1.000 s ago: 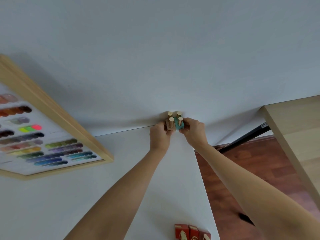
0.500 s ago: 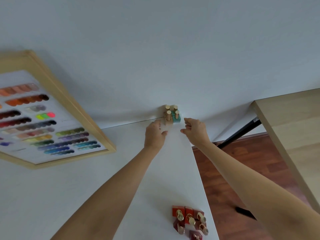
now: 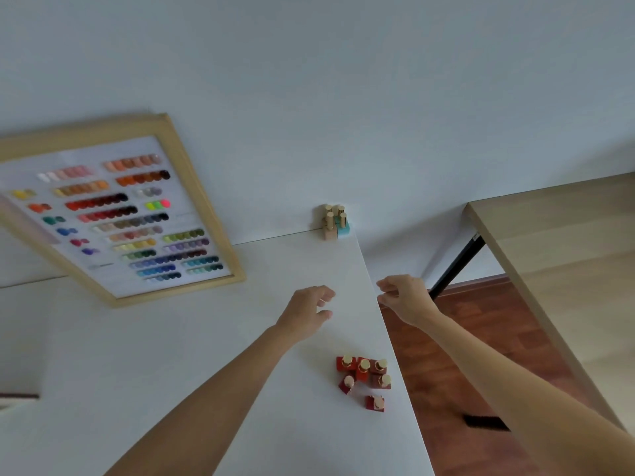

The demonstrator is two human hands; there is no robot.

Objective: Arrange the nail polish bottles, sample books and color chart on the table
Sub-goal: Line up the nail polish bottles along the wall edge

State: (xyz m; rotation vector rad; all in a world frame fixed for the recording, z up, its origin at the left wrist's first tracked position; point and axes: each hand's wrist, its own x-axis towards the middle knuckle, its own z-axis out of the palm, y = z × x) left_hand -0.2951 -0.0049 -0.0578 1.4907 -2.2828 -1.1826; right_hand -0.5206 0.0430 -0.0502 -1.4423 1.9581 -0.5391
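A tight cluster of beige and teal nail polish bottles [image 3: 334, 223] with gold caps stands in the far right corner of the white table [image 3: 171, 355], against the wall. Several red nail polish bottles [image 3: 365, 376] sit in a loose group near the table's right edge, closer to me. A wood-framed color chart [image 3: 117, 214] leans against the wall at the left. My left hand [image 3: 307, 312] hovers over the table, fingers loosely curled and holding nothing. My right hand [image 3: 402, 298] hangs just past the right edge, also holding nothing. No sample books are in view.
The white wall rises right behind the table. A second, light wood table [image 3: 567, 262] with a black leg stands to the right, across a gap of reddish wood floor [image 3: 481, 338].
Both hands have let go of the beige and teal bottles in the corner and drawn back toward me. The view has tilted down, bringing the red bottles fully into sight.
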